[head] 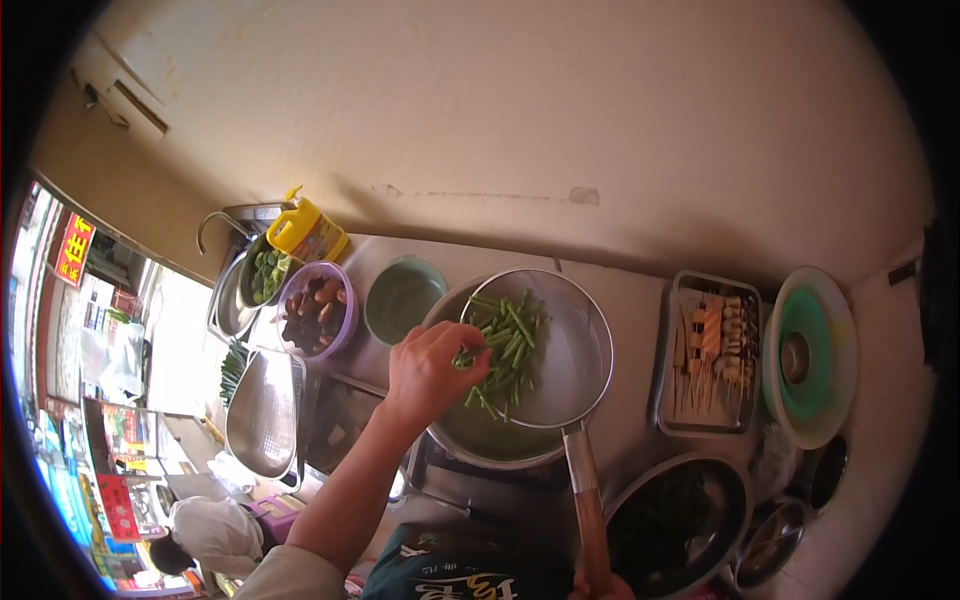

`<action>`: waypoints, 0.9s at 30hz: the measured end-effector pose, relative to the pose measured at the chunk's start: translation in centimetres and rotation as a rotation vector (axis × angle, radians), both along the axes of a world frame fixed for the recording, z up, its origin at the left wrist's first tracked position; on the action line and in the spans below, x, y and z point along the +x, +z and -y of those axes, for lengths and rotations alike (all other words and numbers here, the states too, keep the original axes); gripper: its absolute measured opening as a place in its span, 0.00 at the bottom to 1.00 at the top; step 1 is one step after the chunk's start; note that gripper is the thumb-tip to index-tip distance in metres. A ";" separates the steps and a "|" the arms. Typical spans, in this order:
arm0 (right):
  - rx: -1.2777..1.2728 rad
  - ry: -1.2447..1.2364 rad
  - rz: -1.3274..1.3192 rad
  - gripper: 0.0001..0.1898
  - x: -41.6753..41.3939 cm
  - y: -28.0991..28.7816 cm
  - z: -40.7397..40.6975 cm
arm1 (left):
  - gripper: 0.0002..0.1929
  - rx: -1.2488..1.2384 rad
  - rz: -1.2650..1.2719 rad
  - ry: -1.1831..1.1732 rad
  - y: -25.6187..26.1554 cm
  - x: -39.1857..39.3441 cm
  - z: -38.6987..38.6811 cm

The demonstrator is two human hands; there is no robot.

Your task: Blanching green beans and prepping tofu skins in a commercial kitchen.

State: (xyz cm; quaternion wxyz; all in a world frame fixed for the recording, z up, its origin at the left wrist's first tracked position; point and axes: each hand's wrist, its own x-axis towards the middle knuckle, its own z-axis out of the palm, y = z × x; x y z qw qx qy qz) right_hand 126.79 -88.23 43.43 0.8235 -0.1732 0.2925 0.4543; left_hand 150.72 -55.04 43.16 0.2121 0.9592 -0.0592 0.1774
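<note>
My left hand (435,367) is over the left side of a round wire-mesh strainer (577,360), thumb and fingers curled together around green bean pieces. Cut green beans (514,337) are heaped in the left half of the mesh. My right hand (604,586), mostly cut off by the bottom edge, grips the strainer's wooden handle (590,525). Beneath the strainer sits a wide metal pot (502,448) on a dark cooktop (442,459); the strainer hides much of the pot's inside.
Left of the pot are a green basin (401,296), a purple-rimmed bowl (347,330) and a yellow jug (307,232). To the right are a tray of skewers (667,405), a large basin (844,360) and a dark pan (622,517). Another person (214,532) is at far lower left.
</note>
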 end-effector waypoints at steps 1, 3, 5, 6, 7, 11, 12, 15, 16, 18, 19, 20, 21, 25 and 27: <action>-0.010 0.010 0.017 0.28 -0.1 -0.3 0.0 | 0.08 -0.007 -0.005 -0.047 0.0 -0.2 0.0; -0.023 0.023 0.033 0.28 -0.3 -0.2 0.1 | 0.09 -0.016 -0.013 -0.092 0.1 -0.4 0.1; -0.079 0.015 0.080 0.28 0.1 0.4 -0.1 | 0.09 -0.004 -0.026 -0.148 0.1 -0.6 0.3; -0.080 0.016 0.078 0.28 0.0 0.5 -0.2 | 0.09 -0.006 -0.027 -0.147 -0.1 -0.7 0.3; -0.085 0.010 0.081 0.27 -0.1 0.6 -0.3 | 0.08 -0.017 -0.026 -0.184 -0.3 -0.7 0.3; 0.003 0.054 0.069 0.28 -0.1 0.4 0.0 | 0.08 -0.033 -0.057 -0.257 -0.8 -1.0 0.3; 0.003 0.053 0.067 0.28 -0.2 0.3 0.0 | 0.08 -0.034 -0.059 -0.258 -0.8 -1.0 0.3; 0.010 0.049 0.085 0.28 -0.5 0.2 0.1 | 0.08 -0.052 -0.081 -0.287 -0.7 -1.1 0.3; -0.013 0.057 0.092 0.29 -0.3 0.4 0.1 | 0.09 -0.055 -0.071 -0.310 -0.6 -1.0 0.3; -0.035 0.064 0.098 0.29 -0.2 0.6 0.2 | 0.09 -0.058 -0.061 -0.334 -0.2 -1.1 0.5; -0.044 0.062 0.104 0.29 -0.2 0.7 0.2 | 0.11 -0.073 -0.045 -0.302 0.6 -1.3 0.9; -0.052 0.061 0.111 0.29 -0.2 0.7 0.2 | 0.13 -0.088 -0.028 -0.270 1.3 -1.5 1.1; -0.053 0.060 0.113 0.29 -0.3 0.6 0.3 | 0.13 -0.089 -0.027 -0.271 1.9 -1.7 1.1; -0.037 0.079 0.214 0.27 -0.8 -1.0 0.6 | 0.12 -0.061 0.118 -0.097 3.9 -3.9 -0.8; -0.059 0.081 0.302 0.25 -1.2 -3.0 0.4 | 0.10 -0.073 0.161 -0.043 4.8 -6.0 -2.0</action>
